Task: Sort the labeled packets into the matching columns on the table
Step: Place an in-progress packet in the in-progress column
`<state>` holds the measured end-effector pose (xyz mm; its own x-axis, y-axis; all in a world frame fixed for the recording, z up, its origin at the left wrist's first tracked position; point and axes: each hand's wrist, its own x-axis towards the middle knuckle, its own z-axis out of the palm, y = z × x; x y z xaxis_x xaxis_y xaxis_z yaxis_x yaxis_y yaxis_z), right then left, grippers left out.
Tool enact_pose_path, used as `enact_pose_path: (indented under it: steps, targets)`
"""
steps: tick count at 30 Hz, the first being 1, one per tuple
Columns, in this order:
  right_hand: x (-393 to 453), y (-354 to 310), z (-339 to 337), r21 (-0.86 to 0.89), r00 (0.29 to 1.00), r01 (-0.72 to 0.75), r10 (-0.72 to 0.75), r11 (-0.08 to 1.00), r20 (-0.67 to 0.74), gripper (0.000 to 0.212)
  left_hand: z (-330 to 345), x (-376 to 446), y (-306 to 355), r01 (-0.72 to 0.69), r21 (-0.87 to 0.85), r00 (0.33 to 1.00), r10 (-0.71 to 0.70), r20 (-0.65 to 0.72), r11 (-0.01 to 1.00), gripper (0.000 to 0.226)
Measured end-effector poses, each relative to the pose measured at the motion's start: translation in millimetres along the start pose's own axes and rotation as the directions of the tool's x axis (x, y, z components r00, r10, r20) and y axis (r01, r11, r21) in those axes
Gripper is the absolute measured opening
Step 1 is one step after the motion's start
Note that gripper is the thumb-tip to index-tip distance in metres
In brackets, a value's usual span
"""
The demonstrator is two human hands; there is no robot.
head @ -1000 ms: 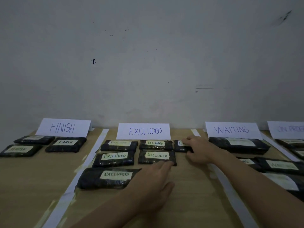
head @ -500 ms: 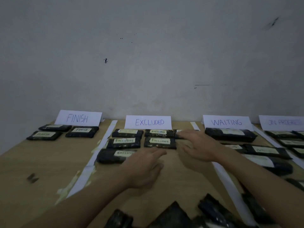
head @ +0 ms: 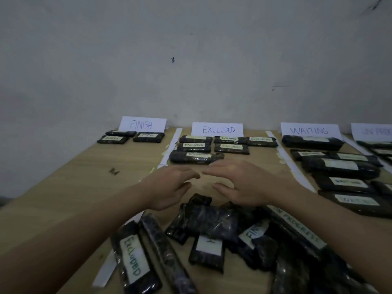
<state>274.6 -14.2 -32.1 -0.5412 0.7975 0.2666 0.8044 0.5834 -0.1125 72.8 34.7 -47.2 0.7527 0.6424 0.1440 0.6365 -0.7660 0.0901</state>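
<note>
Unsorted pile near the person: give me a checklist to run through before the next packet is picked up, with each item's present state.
1. Left hand free: ok, holds nothing.
2. Right hand free: ok, holds nothing.
3. Packets left in unsorted pile: ok.
4. A readable label there: ok, EXCLUDED packet.
5. EXCLUDED sign visible: ok.
6. Every pile label readable: not ok, some are covered or face down.
</note>
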Motion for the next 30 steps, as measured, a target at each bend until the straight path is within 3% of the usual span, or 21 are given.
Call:
enact_pose_path:
  steps: [4, 8, 11, 13, 14, 16, 18, 19, 22, 25, 30]
  targets:
    - [-4, -31, 8, 0.031, 0.991, 0.078, -0.080, 0.997, 0.107, 0.041, -1, -33, -8, 0.050, -0.010, 0.999, -0.050, -0.005, 0.999, 0.036]
    - [-10, -42, 16, -0.087, 0.968, 0.126, -0.104, 0.988, 0.228, 0.054, 1, -52, -7, 0.061, -0.050, 0.998, -0.061, 0.006, 0.997, 0.036]
    - [-10, -43, 16, 0.044, 0.971, 0.062, -0.071, 0.997, 0.227, 0.042, 4, -57, -3, 0.059, -0.119, 0.998, -0.060, -0.004, 0.991, 0.034]
    - [-9, -38, 12, 0.190, 0.992, -0.035, 0.012, 0.981, 0.124, 0.028, 2, -54, 3, 0.087, -0.297, 0.992, -0.108, -0.058, 0.951, 0.032]
    - [-8, -35, 8, 0.285, 0.993, -0.108, 0.089, 0.952, 0.079, 0.022, 0, -51, 7, 0.106, -0.432, 0.983, -0.160, -0.089, 0.895, 0.030]
    - [-9, -30, -2, 0.533, 0.969, -0.234, 0.243, 0.813, 0.053, 0.017, -6, -44, 17, 0.124, -0.727, 0.956, -0.277, -0.094, 0.676, 0.026]
    - [-9, -27, -11, 0.718, 0.932, -0.274, 0.361, 0.640, 0.033, 0.016, -11, -34, 25, 0.099, -0.885, 0.932, -0.355, -0.078, 0.454, 0.027]
    - [-9, -25, -13, 0.764, 0.910, -0.272, 0.414, 0.585, 0.007, 0.016, -13, -29, 28, 0.075, -0.914, 0.919, -0.383, -0.092, 0.398, 0.027]
    - [-10, -21, -17, 0.865, 0.858, -0.225, 0.512, 0.449, -0.043, 0.010, -18, -13, 33, 0.015, -0.943, 0.886, -0.442, -0.141, 0.332, 0.024]
    - [-11, -14, -20, 0.938, 0.810, -0.159, 0.584, 0.307, -0.054, 0.017, -21, -1, 33, -0.012, -0.968, 0.850, -0.508, -0.142, 0.249, 0.023]
    - [-16, -4, -25, 0.976, 0.759, -0.093, 0.649, 0.195, -0.057, 0.013, -15, 9, 36, -0.051, -0.996, 0.832, -0.548, -0.081, 0.070, 0.017]
